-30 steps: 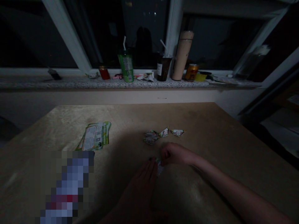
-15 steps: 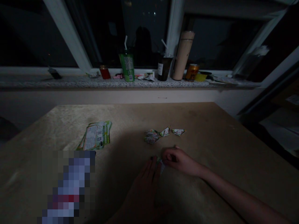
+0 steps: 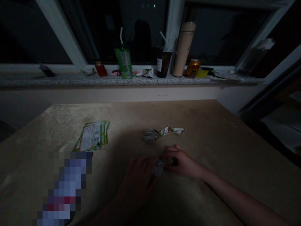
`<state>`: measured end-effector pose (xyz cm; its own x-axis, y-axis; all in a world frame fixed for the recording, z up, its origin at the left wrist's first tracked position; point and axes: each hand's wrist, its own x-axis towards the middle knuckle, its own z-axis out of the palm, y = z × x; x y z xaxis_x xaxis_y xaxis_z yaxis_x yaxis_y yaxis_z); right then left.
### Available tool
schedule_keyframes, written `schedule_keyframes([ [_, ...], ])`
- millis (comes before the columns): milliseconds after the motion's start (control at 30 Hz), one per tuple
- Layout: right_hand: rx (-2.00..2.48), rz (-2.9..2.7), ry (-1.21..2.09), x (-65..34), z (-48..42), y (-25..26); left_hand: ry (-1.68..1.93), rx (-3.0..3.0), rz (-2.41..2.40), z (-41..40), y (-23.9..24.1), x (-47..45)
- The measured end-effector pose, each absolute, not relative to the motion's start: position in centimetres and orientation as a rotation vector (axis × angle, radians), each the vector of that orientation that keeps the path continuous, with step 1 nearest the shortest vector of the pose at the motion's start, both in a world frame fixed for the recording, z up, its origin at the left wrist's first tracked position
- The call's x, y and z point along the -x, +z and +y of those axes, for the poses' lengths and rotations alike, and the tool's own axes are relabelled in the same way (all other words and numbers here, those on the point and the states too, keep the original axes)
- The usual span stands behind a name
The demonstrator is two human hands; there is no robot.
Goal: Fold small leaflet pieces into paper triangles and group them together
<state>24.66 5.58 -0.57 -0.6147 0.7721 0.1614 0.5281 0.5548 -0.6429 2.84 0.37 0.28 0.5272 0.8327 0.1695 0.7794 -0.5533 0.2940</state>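
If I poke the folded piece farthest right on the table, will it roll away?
Probably not: the folded piece has pointed corners, so it might slide instead. It looks small and papery, so it's likely light. Its folded shape may make it fairly stiff.

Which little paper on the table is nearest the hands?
The little paper between the left hand and right hand. The other little papers lie farther back, toward the window, with no hand on them.

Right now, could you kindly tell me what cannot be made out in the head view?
Head view:
Paper piece: its folds, partly covered by fingers and shadow.
Left hand: its grip, lost in shadow.
Stacked sheets: fine print, too small.
Bluish shape: identity, hidden by pixelation.
Right forearm: upper end, cut by picture's bottom edge.
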Motion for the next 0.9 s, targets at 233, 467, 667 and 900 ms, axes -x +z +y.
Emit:
schedule_keyframes([
  [233, 1.026, -2.312, 0.801, -24.9, 5.7, -0.9, 0.554, -2.449, 1.373, 0.8, -0.9, -2.5],
  [467, 0.881, -2.029, 1.101, -23.9, 4.8, -0.4, 0.635, -2.377, 1.336, 0.9, -1.3, -2.4],
  [667, 0.821, -1.914, 1.167, -22.9, 3.4, -0.3, 0.695, -2.198, 1.174, 0.9, -0.9, -2.4],
  [900, 0.784, -1.916, 0.983, -22.9, 3.3, -0.7, 0.788, -2.002, 0.969, 1.5, 0.2, -2.0],
])
